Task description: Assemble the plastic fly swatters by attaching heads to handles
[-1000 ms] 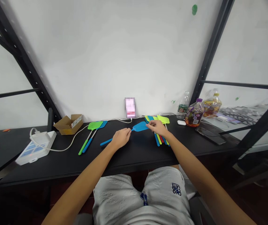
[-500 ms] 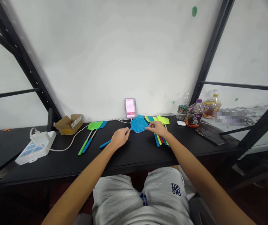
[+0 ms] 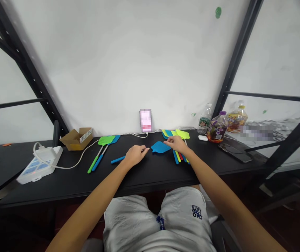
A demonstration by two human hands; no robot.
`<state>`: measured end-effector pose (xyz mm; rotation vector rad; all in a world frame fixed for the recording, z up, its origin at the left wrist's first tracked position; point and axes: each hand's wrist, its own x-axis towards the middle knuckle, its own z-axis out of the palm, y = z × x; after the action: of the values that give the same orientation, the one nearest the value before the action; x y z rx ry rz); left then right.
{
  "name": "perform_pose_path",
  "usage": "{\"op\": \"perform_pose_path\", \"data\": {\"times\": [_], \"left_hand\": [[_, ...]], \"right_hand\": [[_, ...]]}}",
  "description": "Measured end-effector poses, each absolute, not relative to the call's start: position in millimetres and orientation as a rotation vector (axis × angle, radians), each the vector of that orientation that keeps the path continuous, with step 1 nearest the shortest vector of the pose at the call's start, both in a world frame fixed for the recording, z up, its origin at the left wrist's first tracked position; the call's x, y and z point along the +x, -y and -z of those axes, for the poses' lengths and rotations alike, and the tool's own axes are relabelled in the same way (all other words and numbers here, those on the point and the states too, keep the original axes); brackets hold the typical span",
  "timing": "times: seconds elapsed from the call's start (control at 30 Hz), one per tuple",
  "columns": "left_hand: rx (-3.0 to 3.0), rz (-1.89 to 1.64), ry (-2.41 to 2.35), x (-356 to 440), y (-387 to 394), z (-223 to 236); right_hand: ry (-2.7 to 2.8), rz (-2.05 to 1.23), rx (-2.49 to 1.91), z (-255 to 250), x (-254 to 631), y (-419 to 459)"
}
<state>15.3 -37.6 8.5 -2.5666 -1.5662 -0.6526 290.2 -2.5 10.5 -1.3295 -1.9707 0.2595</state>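
Observation:
The blue fly swatter head [image 3: 161, 147] lies low over the middle of the black desk, its narrow neck pointing left. My right hand [image 3: 175, 142] pinches its right edge. My left hand [image 3: 136, 155] is closed around the thin rod of a blue fly swatter handle [image 3: 117, 160], whose grip sticks out to the left. The fingers hide most of the rod. A gap shows between my left fingertips and the neck of the head. Just beyond my right hand, several fly swatters with yellow-green [image 3: 182, 134] and blue heads lie overlapped.
A green fly swatter [image 3: 106, 140] and a blue one lie at left. Beyond them are an open cardboard box [image 3: 76, 140] and a white power strip [image 3: 41, 166] with a cable. A lit phone [image 3: 146, 120] leans on the wall. Bottles [image 3: 218, 127] and a dark phone [image 3: 235, 153] are at right.
The blue swatter head has dropped lower and tipped flatter, shifting slightly right. Its neck is now farther from my left fingertips. Both hands have barely moved.

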Motion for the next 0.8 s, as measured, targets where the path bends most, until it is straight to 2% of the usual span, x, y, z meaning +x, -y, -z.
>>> {"op": "perform_pose_path", "data": {"times": [0.3, 0.47, 0.63, 0.8], "left_hand": [[-2.663, 0.959, 1.167, 35, 45, -6], [-2.712, 1.042, 0.958, 38, 47, -5], [-2.649, 1.071, 0.970, 37, 45, -6], [-2.558, 1.040, 1.069, 35, 43, -5]], "right_hand": [[1.916, -0.118, -1.146, -31, 269, 26], [2.091, -0.035, -1.098, -33, 247, 39], [2.196, 0.046, -1.039, -26, 226, 44], [2.113, -0.139, -0.963, -22, 224, 39]]}}
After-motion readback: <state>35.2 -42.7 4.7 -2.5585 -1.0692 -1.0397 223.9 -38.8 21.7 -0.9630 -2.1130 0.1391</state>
